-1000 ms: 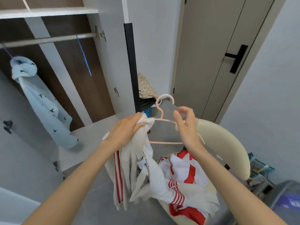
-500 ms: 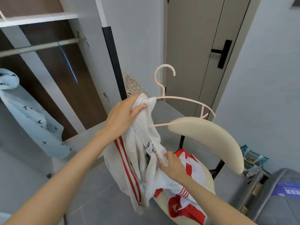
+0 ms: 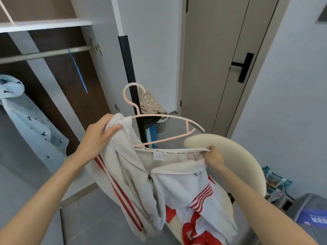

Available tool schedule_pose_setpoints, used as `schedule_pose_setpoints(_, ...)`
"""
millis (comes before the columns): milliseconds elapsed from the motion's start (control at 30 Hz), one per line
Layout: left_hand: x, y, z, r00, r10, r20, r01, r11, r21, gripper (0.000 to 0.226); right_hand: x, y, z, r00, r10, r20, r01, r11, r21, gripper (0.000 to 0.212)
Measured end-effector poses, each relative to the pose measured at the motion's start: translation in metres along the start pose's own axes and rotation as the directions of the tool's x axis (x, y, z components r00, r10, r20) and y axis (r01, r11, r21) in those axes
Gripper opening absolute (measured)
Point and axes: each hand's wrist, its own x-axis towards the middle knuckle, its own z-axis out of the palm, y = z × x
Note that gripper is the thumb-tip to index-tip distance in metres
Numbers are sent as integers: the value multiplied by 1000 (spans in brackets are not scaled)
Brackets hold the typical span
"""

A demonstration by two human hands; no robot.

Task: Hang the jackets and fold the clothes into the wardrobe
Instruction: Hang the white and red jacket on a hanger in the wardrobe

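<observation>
A: Jacket?
B: White jacket [image 3: 141, 175], red stripes, strung between both grips, collar taut, body hanging below them.
A: Hands?
B: Left hand [image 3: 99, 134] curled round a bunched shoulder. Right hand [image 3: 214, 156] pinches the collar's far end.
A: Hanger?
B: Pink hanger [image 3: 169, 117]: one arm runs into the cloth at the left grip, the other is bare above the right.
A: Beyond?
B: Cream chair back [image 3: 238, 152] just behind the right grip. Wardrobe rail [image 3: 44, 54] up-left of the left grip, pale blue garment [image 3: 30, 119] beneath it.
</observation>
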Motion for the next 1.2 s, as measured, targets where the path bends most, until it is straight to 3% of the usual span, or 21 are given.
schedule_pose_setpoints(167,-22,-25,-30,998,-29,54,20,985,169,25,-2,-86,-19,999,-20,40,5,945,326,6)
schedule_pose_setpoints(267,-30,-35,-49,999,-9,-44,22,952,304,37,-23,-142,-26,989,-139,39,115,921,372,14)
schedule_pose_setpoints(367,-34,-31,-65,989,14,-149,42,927,372,38,-52,-200,-22,947,-291,134,218,892,397,24)
schedule_pose_setpoints(500,-43,-20,-79,968,21,-252,72,933,352,24,-101,-261,8,877,-349,332,142,846,514,17)
schedule_pose_setpoints(600,-55,-27,-97,912,-59,-407,168,957,237,29,-124,-284,28,797,-496,345,314,828,464,22)
schedule_pose_setpoints(700,-71,-38,-123,813,-160,-559,268,956,116,30,-132,-303,42,667,-648,368,566,762,315,37)
schedule_pose_setpoints(833,-89,-48,-153,747,-242,-619,322,947,18,18,-135,-326,64,568,-747,344,774,627,84,45)
schedule_pose_setpoints(933,-101,-52,-168,740,-230,-632,332,942,47,16,-142,-336,81,489,-769,412,840,542,14,45)
schedule_pose_setpoints(1033,-107,-58,-180,745,-232,-625,351,934,72,21,-144,-342,97,427,-788,444,862,503,63,12)
schedule_pose_setpoints(1200,-105,-75,-196,750,-237,-617,404,903,144,24,-148,-359,137,286,-881,376,942,331,62,22)
